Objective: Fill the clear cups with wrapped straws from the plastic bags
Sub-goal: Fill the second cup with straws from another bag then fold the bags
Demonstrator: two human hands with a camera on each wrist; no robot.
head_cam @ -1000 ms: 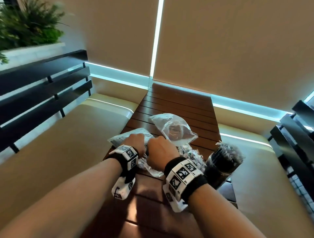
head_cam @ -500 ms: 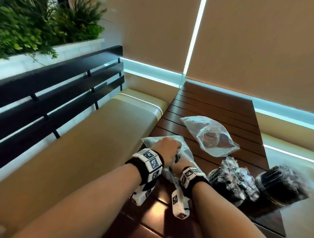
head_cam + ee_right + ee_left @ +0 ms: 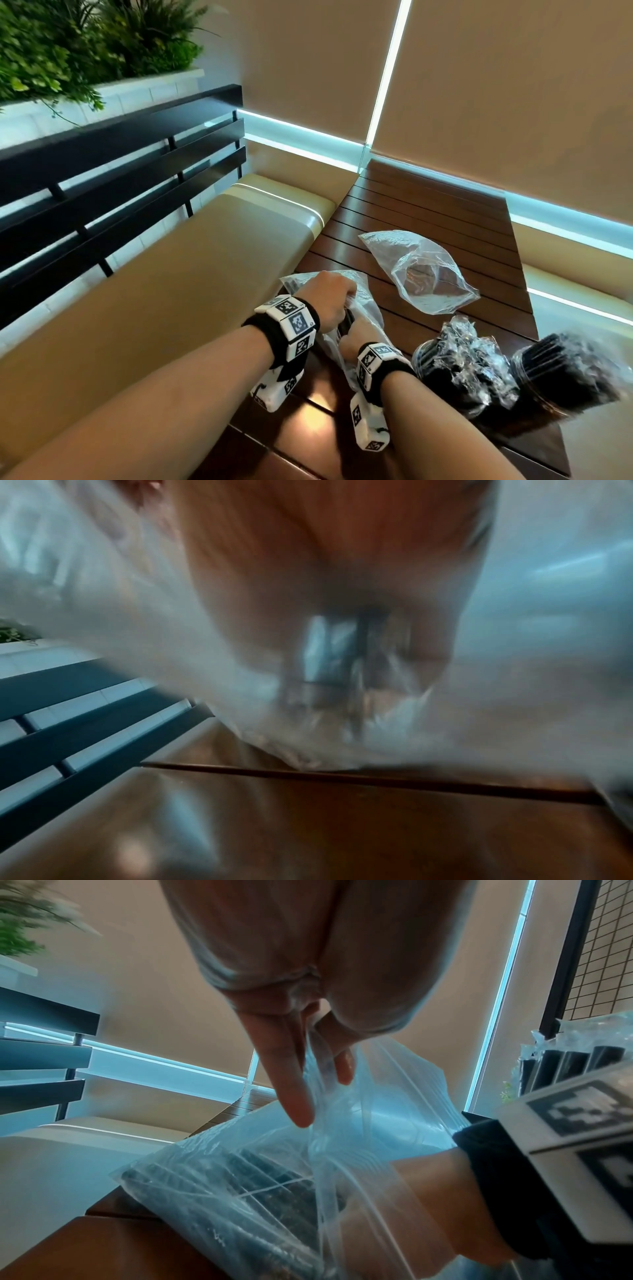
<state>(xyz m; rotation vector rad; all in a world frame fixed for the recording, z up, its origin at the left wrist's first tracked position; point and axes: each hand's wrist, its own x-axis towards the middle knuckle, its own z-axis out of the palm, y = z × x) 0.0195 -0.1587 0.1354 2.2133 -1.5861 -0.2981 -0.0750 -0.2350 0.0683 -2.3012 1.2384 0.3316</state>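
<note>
A clear zip bag (image 3: 371,310) of black wrapped straws (image 3: 260,1191) lies at the left edge of the wooden table (image 3: 428,205). My left hand (image 3: 337,294) pinches the bag's upper lip (image 3: 394,1096) and holds the mouth up. My right hand (image 3: 351,334) is inside the bag to the wrist, its fingers curled round a dark bunch of straws (image 3: 359,656); that view is blurred. To the right stand two clear cups (image 3: 428,363) (image 3: 548,394), each packed with black wrapped straws.
A second clear bag (image 3: 424,274) lies crumpled on the table beyond my hands. A tan padded bench (image 3: 171,291) runs along the table's left, backed by a black slatted rail (image 3: 120,164). Another bench (image 3: 582,298) is at the right.
A second ago both hands sat at the bag's mouth; the right hand has since gone inside it. My head view has swung left, so the cups now sit at the right edge.
</note>
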